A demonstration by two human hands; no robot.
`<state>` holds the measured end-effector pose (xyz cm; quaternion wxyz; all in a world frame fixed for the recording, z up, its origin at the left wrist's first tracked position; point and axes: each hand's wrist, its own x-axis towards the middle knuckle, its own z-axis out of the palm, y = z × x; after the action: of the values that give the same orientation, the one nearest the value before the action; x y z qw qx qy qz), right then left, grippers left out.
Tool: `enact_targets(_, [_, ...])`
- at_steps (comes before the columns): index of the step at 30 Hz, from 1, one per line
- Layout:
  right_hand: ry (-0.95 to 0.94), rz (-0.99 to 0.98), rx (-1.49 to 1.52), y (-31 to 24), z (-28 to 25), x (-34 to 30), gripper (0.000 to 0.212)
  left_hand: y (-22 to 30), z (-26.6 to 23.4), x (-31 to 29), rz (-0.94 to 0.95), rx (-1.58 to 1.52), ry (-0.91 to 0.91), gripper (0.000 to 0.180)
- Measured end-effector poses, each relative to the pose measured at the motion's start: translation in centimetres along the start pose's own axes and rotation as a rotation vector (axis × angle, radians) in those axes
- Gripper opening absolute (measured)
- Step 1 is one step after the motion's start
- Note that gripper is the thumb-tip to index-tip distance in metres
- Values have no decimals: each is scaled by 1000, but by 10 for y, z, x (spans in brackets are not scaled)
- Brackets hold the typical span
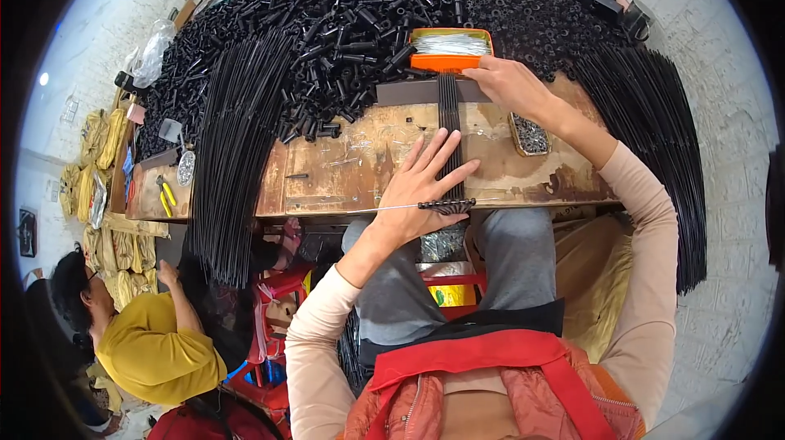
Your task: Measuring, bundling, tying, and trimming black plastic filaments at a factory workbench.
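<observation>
Meanwhile, left hand point(419, 186) lies spread flat on black rods point(449, 125); right hand point(509, 84) touches the pin-filled orange tray point(450, 62).

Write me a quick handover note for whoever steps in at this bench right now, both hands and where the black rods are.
Left hand: open, flat on the row of black rods lying side by side on the wooden bench, near their ends at the front edge.
Right hand: pressing the rods' far ends at the dark bar, beside the orange tray.
Done: one small row is lined up.
Left: large rod bundles hang over both sides of the bench; a heap of black tube pieces lies behind.
</observation>
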<state>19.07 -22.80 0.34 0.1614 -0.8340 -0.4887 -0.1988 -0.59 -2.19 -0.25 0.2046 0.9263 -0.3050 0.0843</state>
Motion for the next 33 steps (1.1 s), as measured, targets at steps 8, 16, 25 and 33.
enact_targets(8, [-27, -9, -16, -5, 0, 8, 23, -1, 1, 0, 5, -9, 10, 84])
enact_targets(16, [-39, -42, 1, -6, 0, 8, 24, -2, 2, -1, 5, 4, 21, 83])
enact_targets(25, [-83, 30, 14, -8, -2, 5, 29, -1, 1, -1, 5, 7, 22, 83])
enact_targets(33, [-79, -42, 34, -5, -3, 8, 30, 0, 0, 0, 0, 9, 23, 83])
